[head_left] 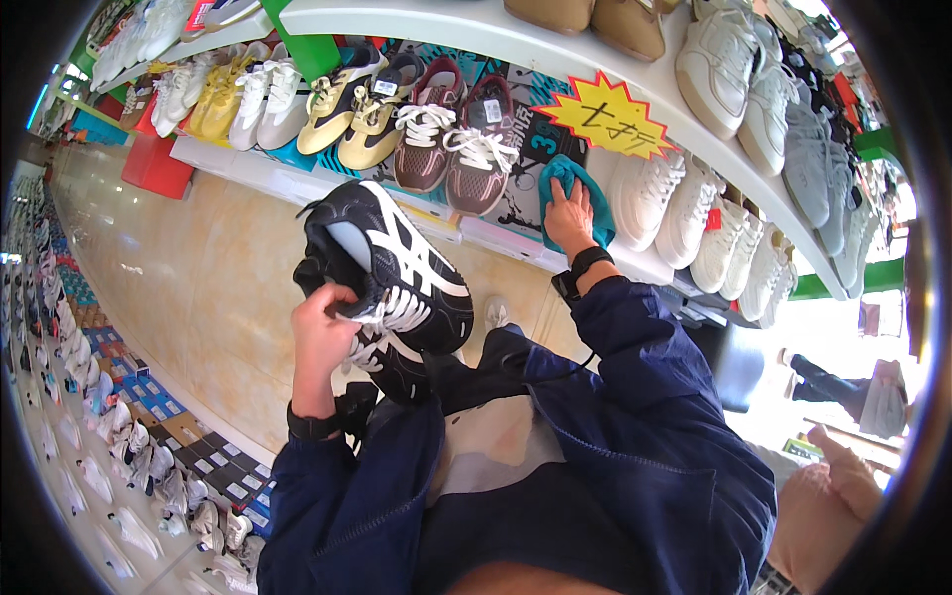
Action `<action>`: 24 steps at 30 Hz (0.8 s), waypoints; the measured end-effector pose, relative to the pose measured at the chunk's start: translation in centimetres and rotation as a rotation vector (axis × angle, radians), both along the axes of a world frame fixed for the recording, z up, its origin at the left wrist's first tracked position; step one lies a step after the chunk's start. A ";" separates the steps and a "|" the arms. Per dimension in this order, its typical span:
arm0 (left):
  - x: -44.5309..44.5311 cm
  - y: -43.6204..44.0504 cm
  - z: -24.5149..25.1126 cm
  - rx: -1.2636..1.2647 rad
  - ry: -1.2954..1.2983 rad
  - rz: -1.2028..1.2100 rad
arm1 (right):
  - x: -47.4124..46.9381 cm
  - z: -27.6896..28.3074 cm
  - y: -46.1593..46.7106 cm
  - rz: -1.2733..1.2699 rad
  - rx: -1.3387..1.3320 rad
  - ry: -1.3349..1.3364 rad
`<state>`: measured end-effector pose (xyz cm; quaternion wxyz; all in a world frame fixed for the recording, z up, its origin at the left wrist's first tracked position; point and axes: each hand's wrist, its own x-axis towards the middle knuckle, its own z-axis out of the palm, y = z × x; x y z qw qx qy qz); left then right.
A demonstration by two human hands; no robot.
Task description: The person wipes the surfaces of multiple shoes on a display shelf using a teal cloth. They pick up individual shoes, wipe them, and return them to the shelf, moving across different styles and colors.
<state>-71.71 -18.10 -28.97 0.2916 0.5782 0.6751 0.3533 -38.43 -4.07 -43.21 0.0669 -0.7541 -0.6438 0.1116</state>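
Observation:
My left hand grips a pair of black sneakers with white side stripes and white laces. Its fingers reach into the shoe openings at the tongues. The pair hangs above the floor, one shoe partly covering the other. Over on the shelf, my right hand presses a crumpled teal cloth onto a printed shoe box. The cloth lies between maroon sneakers with white laces and a pair of white sneakers.
A yellow starburst sign with handwriting hangs from the upper white shelf. Yellow-and-black sneakers stand left of the maroon pair. A red box is at the far left. Another person's legs show at right.

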 end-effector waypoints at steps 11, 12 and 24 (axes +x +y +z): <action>0.4 -2.8 0.2 -0.127 -0.091 0.297 | 4.8 -3.4 15.7 0.203 0.070 0.017; 0.5 -3.1 0.1 -0.128 -0.140 0.321 | 4.9 -3.8 17.1 0.191 0.056 0.044; 1.3 -2.3 0.5 -0.172 -0.103 0.361 | 3.2 -1.6 16.5 0.282 -0.052 0.280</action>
